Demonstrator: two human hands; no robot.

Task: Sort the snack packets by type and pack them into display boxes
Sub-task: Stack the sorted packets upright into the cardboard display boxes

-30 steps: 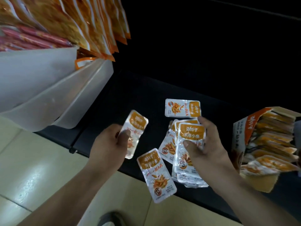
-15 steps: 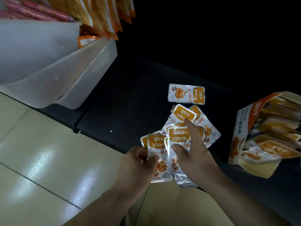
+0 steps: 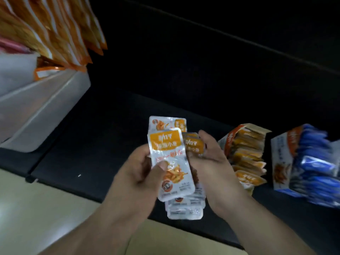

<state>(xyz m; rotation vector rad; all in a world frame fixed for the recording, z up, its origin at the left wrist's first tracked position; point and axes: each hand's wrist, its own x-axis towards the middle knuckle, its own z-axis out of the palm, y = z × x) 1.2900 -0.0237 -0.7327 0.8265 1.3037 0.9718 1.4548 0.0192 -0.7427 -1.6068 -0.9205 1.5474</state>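
The packets that lay spread on the black shelf (image 3: 88, 144) a second ago are now gathered into one stack (image 3: 184, 208), held over the shelf's front edge. Half a second ago the left hand (image 3: 138, 175) was pushing its packets against the pile. Now its thumb presses the top packet (image 3: 170, 159) flat onto the stack, with its fingers curled behind. The right hand (image 3: 213, 159) is clamped on the stack's right side, its fingertips hooked over the upper ends of the packets behind. Both hands are closed on the same bundle, and the packets all show the same orange label.

One loose packet (image 3: 165, 122) is not gathered and lies on the shelf just behind the stack. The view has also swung right. The orange box (image 3: 244, 153), already part-filled with matching packets, stands near the right hand, and a blue box (image 3: 311, 162) of blue packets now shows beyond it towards the shelf's right end.

The sorting of this type looks nearly finished. The likely next step is squaring the bundle and sliding it into the orange box, with the loose packet left to collect. The glossy wrappers may fan out if the hold loosens.
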